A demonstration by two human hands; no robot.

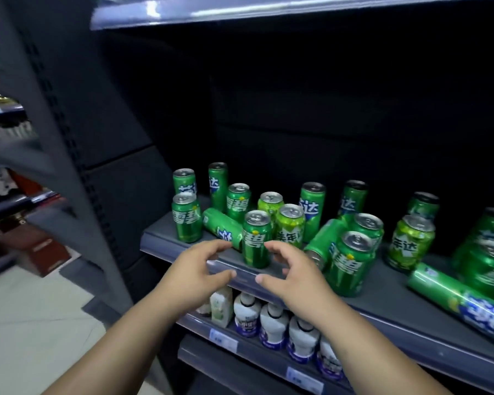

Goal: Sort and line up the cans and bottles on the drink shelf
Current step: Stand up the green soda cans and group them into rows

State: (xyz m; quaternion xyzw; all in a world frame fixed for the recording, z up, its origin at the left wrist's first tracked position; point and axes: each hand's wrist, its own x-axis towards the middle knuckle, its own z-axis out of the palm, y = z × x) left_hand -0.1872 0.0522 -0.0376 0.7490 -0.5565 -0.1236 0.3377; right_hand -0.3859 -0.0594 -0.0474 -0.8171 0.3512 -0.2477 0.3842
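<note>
Shelving unit [120,181], dark grey metal, fills the frame from upper left to lower right. Drink shelf [382,303], one board, runs from centre left down to the right edge, with a clear plastic strip along its front lip. Lower shelf, bottom centre: row of white bottles [273,323] and price labels [223,339] on the rail. Stock on the drink shelf: green cans [350,263], mixed in kind and out of order; short dark-green ones, paler lime cans [290,226], tall slim ones at the back. Three slim cans lie on their sides: one at lower right [462,303], one leaning at centre [324,240], one lying slim can [221,228] at centre left. Left hand [196,269] and right hand [291,270], both at lower centre over the shelf lip, half open with fingers curved, holding nothing; they flank the front can [256,240], which stands upright at the shelf edge. The right fingertips sit just beside its wall and the left ones near the lying slim can; contact cannot be told. Handling, by judgement: cans probably full, so moderately heavy; walls stiff but dentable, printed metal likely slick. Best gripped round the mid-wall, thumb opposite fingers. The cans on their sides may roll towards the lip and should be stood up first.
</note>
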